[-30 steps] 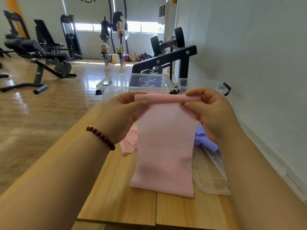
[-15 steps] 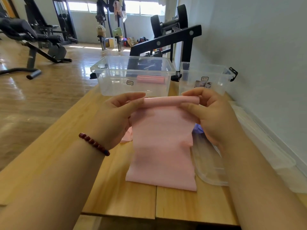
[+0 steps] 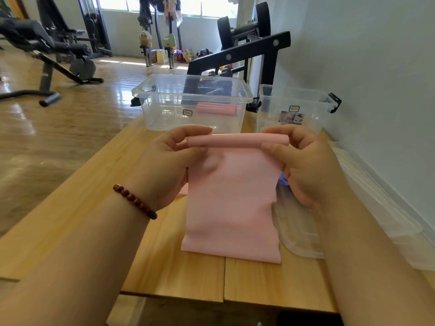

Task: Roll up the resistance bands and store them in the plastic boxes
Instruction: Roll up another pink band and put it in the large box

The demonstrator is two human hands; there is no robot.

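Looking down from the head view, the person holds a soft, flat pink resistance band (image 3: 231,203) up over the pale wooden table (image 3: 164,267). Its top edge is wound into a tight roll and its loose tail hangs down until the bottom edge rests on the wood. Held that way, I reckon, the sheet hangs straight and the roll winds evenly. The left hand (image 3: 169,165), with a dark red bead bracelet (image 3: 134,201) at its wrist, pinches the roll's left end between thumb and curled fingers. The right hand (image 3: 303,165) pinches the right end likewise, probably so neither side runs ahead. Just beyond the hands stands a clear open-topped plastic box (image 3: 193,101) with a finished pink roll (image 3: 216,108) lying inside, handy for dropping this one in. A second clear plastic box (image 3: 270,114) stands to its right, a clear plastic lid (image 3: 299,229) lies by the right forearm, and a scrap of purple band (image 3: 282,181) peeks out beside the right hand.
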